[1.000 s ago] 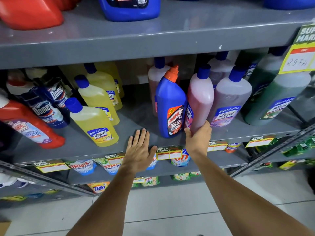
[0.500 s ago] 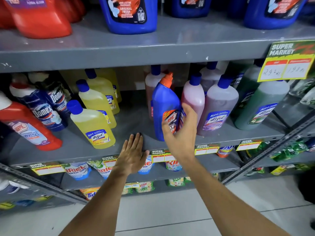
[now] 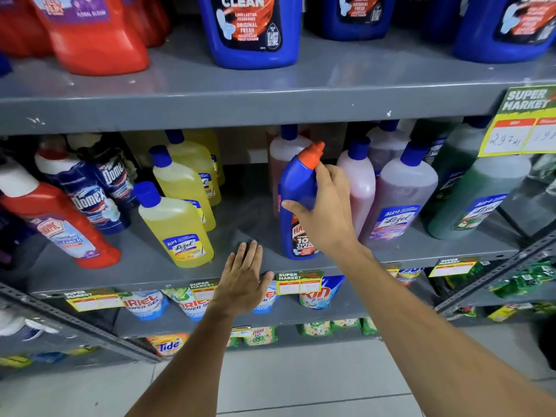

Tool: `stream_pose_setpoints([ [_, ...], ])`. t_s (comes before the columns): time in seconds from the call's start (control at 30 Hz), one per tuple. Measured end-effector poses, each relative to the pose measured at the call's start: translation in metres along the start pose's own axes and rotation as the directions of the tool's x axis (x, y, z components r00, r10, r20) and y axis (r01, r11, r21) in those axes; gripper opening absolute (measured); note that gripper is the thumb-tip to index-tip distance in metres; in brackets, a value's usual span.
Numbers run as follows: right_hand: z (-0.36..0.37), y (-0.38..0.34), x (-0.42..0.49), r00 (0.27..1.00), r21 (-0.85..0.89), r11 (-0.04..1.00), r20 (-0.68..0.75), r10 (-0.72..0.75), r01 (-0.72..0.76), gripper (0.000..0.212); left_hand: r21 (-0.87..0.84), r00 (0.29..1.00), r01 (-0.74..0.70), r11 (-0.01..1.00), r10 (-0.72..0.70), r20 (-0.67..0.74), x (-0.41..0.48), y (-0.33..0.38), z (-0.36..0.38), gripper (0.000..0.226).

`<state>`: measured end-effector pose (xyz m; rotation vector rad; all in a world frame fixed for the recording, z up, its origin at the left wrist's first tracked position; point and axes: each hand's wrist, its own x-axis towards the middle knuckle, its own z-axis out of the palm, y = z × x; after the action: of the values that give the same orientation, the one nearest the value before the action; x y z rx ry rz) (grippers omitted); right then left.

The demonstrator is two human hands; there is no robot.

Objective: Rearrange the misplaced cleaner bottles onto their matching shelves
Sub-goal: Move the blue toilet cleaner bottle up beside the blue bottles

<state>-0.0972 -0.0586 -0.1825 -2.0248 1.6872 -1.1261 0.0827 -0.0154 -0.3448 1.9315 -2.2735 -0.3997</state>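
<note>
Right hand has moved up from the pink bottle's base; its fingers now grip the blue Harpic bottle, ready to lift. Left hand stays flat, fingers open, on the shelf below-left.

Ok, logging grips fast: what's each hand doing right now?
Left hand: open, flat on the shelf edge, holding nothing.
Right hand: closed around the blue Harpic bottle.

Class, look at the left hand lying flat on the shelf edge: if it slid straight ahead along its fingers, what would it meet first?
Probably nothing soon: the left hand points into the bare gap between the yellow Lizol bottle and the blue Harpic bottle. Depth is unclear.
</note>
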Motion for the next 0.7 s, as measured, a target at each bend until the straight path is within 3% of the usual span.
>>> stream_pose_setpoints([
  [0.13,-0.005,0.000,-0.011,0.995,-0.079,0.996,-0.090,0.039,-0.046,0.073,-0.001,1.000,0.016,1.000,-0.016,0.005,0.000,0.001,-0.001,0.078],
  [0.33,-0.010,0.007,-0.027,0.994,0.021,0.998,0.088,0.057,-0.059,0.085,-0.030,0.999,0.028,0.999,-0.028,0.019,0.000,0.002,-0.002,0.073],
  [0.5,-0.027,0.010,-0.040,0.994,0.010,0.999,0.103,0.047,-0.049,0.070,-0.039,0.995,0.084,0.996,-0.082,0.055,-0.001,0.009,-0.006,0.072],
  [0.6,-0.042,0.010,-0.054,0.997,0.074,0.996,0.063,0.052,-0.057,0.060,-0.115,0.986,0.081,0.990,-0.096,-0.138,-0.014,0.023,-0.013,0.071],
  [0.7,-0.066,-0.002,-0.059,0.999,0.107,0.994,0.044,0.001,-0.005,0.054,-0.114,0.914,0.050,0.992,-0.091,-0.395,-0.031,0.042,-0.034,0.069],
])
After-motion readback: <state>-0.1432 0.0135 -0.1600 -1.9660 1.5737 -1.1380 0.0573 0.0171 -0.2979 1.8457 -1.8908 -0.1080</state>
